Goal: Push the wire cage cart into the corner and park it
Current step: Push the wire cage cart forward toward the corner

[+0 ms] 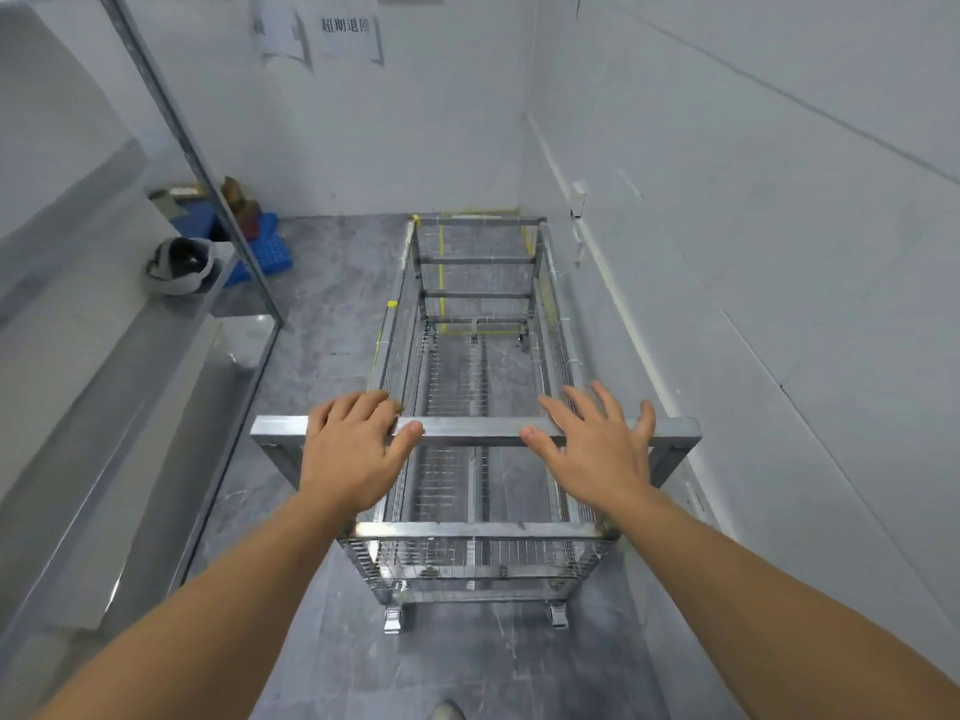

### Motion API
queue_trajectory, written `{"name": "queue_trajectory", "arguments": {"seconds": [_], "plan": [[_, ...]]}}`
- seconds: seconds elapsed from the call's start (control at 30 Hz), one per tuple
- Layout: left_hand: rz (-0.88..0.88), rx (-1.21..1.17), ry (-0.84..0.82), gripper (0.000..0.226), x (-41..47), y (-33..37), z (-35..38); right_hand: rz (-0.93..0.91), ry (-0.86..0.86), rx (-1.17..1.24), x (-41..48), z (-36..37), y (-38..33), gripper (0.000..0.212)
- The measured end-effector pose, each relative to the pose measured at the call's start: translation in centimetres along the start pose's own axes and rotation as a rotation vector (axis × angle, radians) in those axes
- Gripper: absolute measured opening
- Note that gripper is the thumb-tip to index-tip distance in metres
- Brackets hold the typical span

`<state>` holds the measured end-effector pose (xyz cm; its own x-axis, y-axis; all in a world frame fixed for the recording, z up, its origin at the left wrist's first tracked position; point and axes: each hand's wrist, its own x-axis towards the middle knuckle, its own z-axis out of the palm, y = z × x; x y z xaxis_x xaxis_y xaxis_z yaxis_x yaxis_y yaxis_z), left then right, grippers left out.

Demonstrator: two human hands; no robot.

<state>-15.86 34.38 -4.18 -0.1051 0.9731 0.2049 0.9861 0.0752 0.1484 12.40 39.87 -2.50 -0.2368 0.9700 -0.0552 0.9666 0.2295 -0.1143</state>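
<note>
The empty wire cage cart (470, 376) stands lengthways ahead of me on small castors. Its far end is close to the back wall and its right side runs along the right wall, in the corner. Yellow tape lines (441, 283) on the floor show through the mesh under its far half. My left hand (353, 444) rests on the cart's flat metal handle bar (467, 431), fingers curled over the far edge and thumb lying along the bar. My right hand (597, 444) lies over the same bar with its fingers spread and straight.
A steel shelf unit (130, 387) lines the left side, with a slanted upright post (208, 179) and a grey-white helmet-like object (179, 265) on it. A blue plastic pallet (254, 241) with brown items sits at the back left. Paper notices (343, 33) hang on the back wall.
</note>
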Motion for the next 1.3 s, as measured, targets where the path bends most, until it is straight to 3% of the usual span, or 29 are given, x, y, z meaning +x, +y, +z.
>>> {"name": "queue_trajectory", "arguments": {"seconds": [0.33,0.53,1.3], "plan": [[0.061,-0.011,-0.023,0.060,8.5,-2.6,1.0,0.013,0.055,-0.015,8.7,-0.2,-0.6,0.077],[0.005,0.033,-0.012,0.071,13.1,-3.8,2.3,-0.048,0.114,0.002,13.3,-0.1,-0.2,0.066],[0.032,0.036,0.009,0.061,30.8,-4.0,5.7,-0.115,0.152,0.021,32.4,-0.6,3.6,0.064]]}}
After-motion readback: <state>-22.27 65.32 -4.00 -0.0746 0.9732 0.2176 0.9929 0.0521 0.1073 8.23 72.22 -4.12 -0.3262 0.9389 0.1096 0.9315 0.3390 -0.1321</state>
